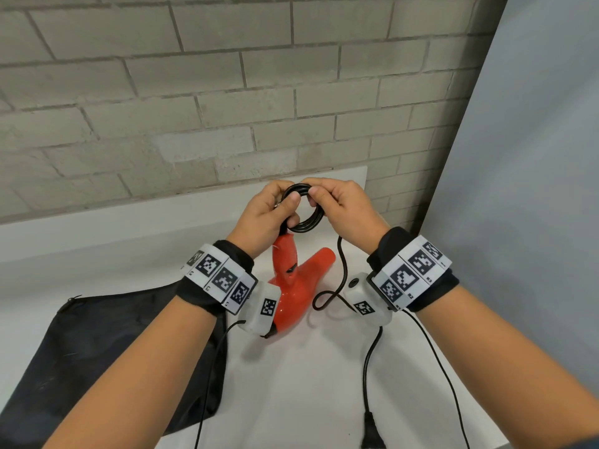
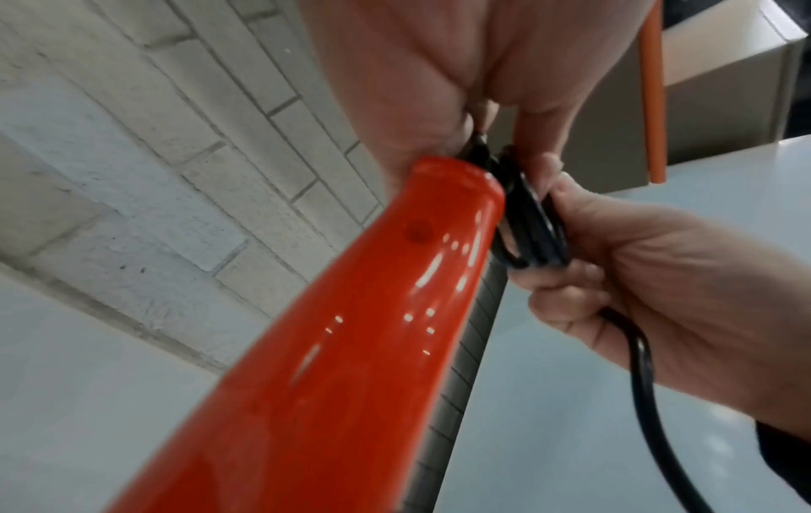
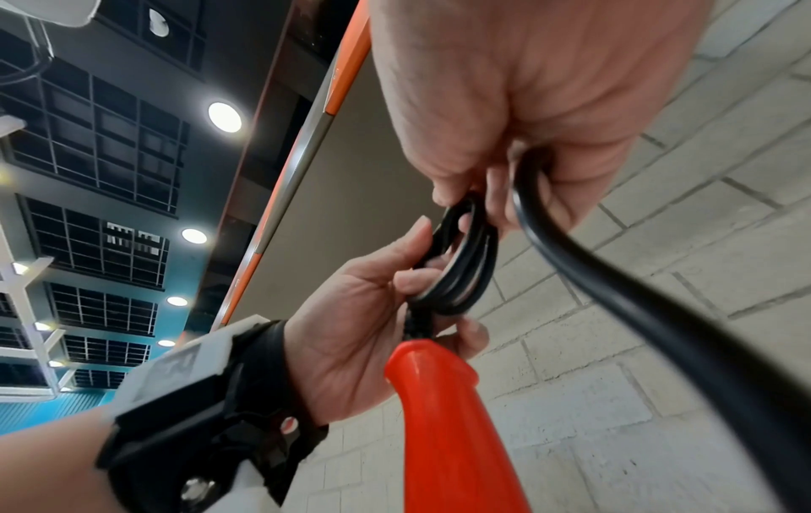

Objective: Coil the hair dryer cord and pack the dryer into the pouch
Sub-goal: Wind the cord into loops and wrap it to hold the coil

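Note:
The red hair dryer (image 1: 293, 280) hangs handle-up over the white table, its nozzle pointing up to the right. Above the handle end, several loops of black cord (image 1: 308, 218) form a small coil. My left hand (image 1: 275, 210) pinches the coil's left side, thumb through the ring. My right hand (image 1: 330, 202) grips the coil's top right and the loose cord. In the left wrist view the red handle (image 2: 373, 329) fills the frame below the coil (image 2: 526, 239). The right wrist view shows the coil (image 3: 465, 267) between both hands. The loose cord trails down to the plug (image 1: 372, 429).
A black zip pouch (image 1: 107, 351) lies flat on the table (image 1: 291, 384) at the left, under my left forearm. A grey brick wall stands behind the table. A pale panel closes the right side. Thin sensor cables hang from both wrist units.

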Available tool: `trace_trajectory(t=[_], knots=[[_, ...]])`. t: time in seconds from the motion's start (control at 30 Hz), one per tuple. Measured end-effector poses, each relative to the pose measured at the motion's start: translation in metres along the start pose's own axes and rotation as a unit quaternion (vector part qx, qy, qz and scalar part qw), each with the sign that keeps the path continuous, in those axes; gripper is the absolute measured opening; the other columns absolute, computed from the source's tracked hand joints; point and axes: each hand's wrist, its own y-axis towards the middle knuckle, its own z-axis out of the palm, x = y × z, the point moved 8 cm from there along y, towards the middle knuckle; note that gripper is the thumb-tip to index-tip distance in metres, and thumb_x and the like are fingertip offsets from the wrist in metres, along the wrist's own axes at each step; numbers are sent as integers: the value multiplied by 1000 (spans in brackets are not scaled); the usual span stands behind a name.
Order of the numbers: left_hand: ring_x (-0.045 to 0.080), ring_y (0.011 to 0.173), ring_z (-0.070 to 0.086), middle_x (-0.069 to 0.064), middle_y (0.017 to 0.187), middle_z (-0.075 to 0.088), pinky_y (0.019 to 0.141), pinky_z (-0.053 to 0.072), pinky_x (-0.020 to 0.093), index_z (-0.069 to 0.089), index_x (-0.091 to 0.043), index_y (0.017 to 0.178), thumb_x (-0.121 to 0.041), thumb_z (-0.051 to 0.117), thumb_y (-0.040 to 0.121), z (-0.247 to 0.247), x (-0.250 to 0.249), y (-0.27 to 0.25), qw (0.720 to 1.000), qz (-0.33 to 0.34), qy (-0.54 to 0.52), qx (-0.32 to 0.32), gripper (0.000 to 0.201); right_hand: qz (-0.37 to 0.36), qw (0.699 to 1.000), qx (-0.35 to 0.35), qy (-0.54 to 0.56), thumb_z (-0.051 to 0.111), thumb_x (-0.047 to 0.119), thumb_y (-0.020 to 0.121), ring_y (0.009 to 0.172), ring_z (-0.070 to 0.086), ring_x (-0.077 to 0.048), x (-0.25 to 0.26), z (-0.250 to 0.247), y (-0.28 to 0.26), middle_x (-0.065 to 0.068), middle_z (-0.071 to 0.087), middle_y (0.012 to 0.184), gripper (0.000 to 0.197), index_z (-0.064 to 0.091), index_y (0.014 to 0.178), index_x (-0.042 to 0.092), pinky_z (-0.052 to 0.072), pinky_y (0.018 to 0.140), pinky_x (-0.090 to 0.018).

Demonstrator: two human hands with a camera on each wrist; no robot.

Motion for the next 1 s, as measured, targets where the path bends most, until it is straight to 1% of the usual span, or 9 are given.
trace_trajectory(t=[0.07,0.2,0.27,0.4,0.47,0.57,0.77,0.9,1.0], knots=[[0,45,45,-5,74,51,48,39,11,47,-14,94,-3,39,93,-1,0,-1,999,11,-11,-29,14,-10,1000,-12,-4,44,10,95,48,42,1,-1,-2,0,16,47,53,30,63,81,29,33,51,-10],[0,53,51,-19,60,59,55,43,13,54,-26,100,-15,49,88,-5,0,-5,994,59,54,-79,18,-13,999,-32,1,44,9,94,44,42,2,0,-6,-1,16,47,45,46,47,62,42,31,48,-8],[-2,57,53,-19,61,60,58,44,12,53,-32,106,-20,49,83,-3,1,-9,988,77,95,-96,26,-18,999,-43,0,44,10,95,45,41,1,1,-9,-1,14,42,51,45,47,62,41,33,50,-9],[-1,53,47,-3,59,50,55,39,9,54,-15,119,-12,45,92,-5,0,-12,981,91,98,-141,28,-18,999,-29,-7,44,11,95,46,41,0,-1,-8,-2,16,49,51,40,54,71,41,33,50,-9],[0,50,44,-1,57,46,52,37,10,56,-17,115,-8,43,93,-7,-2,-13,979,89,81,-162,27,-17,1000,-18,-14,44,12,94,50,44,1,-1,-6,-3,19,52,58,27,66,91,28,34,51,-7],[0,47,40,-11,50,46,50,35,11,61,-22,107,-7,44,93,-8,-2,-14,979,82,62,-174,27,-34,999,2,-31,48,12,92,64,52,13,4,-6,-6,20,56,76,28,63,116,12,37,63,-3],[2,49,44,-12,47,51,52,37,15,65,-26,94,-8,45,92,-4,2,-13,990,51,-4,-134,27,-16,999,12,-48,47,6,92,47,47,7,3,-12,-7,18,51,47,22,67,100,6,33,50,-6],[4,55,50,-9,53,58,62,42,14,64,-11,82,-20,43,90,7,3,-10,996,37,-26,-74,23,-34,998,-18,-40,46,4,92,56,50,12,2,-20,-7,20,47,59,27,66,85,20,36,58,-4],[4,60,50,-10,56,58,69,42,17,63,-8,100,-15,44,92,9,5,-10,997,31,-17,-75,22,-45,998,-19,-48,45,5,93,60,51,12,3,-23,-6,19,48,62,26,68,86,15,36,61,-4]])
